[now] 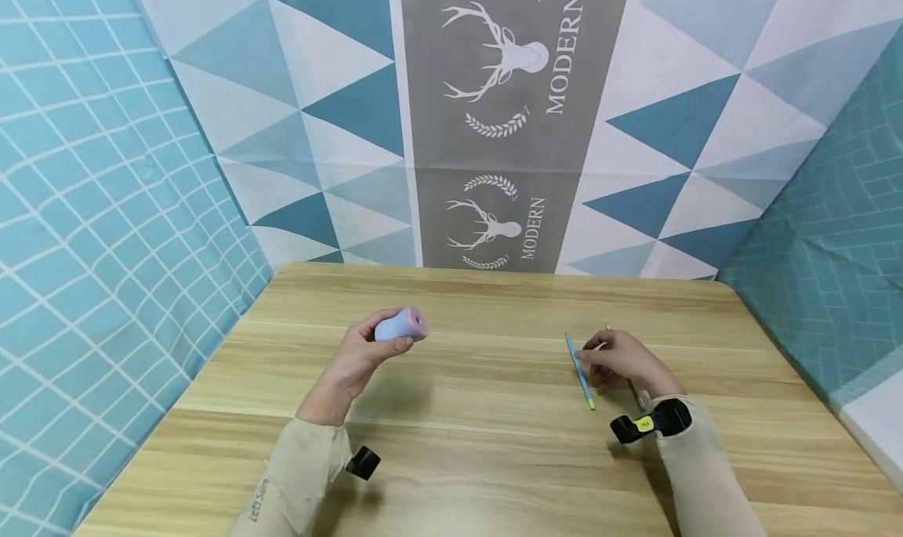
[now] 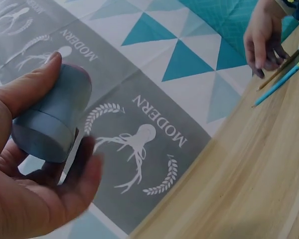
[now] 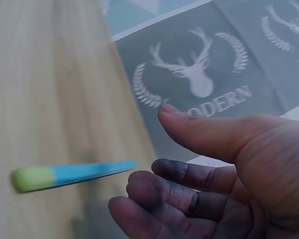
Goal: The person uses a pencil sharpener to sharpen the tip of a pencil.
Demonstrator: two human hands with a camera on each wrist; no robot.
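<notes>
My left hand [image 1: 355, 358] holds a light-blue cylindrical pencil sharpener [image 1: 395, 327] above the table, thumb on one side and fingers round the other. Its pink end, with a small dark hole, faces right. My right hand [image 1: 624, 358] hovers low over the table, fingers loosely bent, with nothing between thumb and fingers in the right wrist view. Just left of it lies a blue pencil [image 1: 582, 376] with a yellow-green end. A second, darker pencil [image 2: 283, 66] lies beside the blue one, partly hidden under the right hand in the head view.
The wooden table [image 1: 466, 458] reaches back to a patterned cloth wall [image 1: 353, 129]. Blue tiled-look sheets [image 1: 92, 208] hang on the left, and teal ones [image 1: 832, 208] on the right. A white surface [image 1: 878, 427] stands at the right edge.
</notes>
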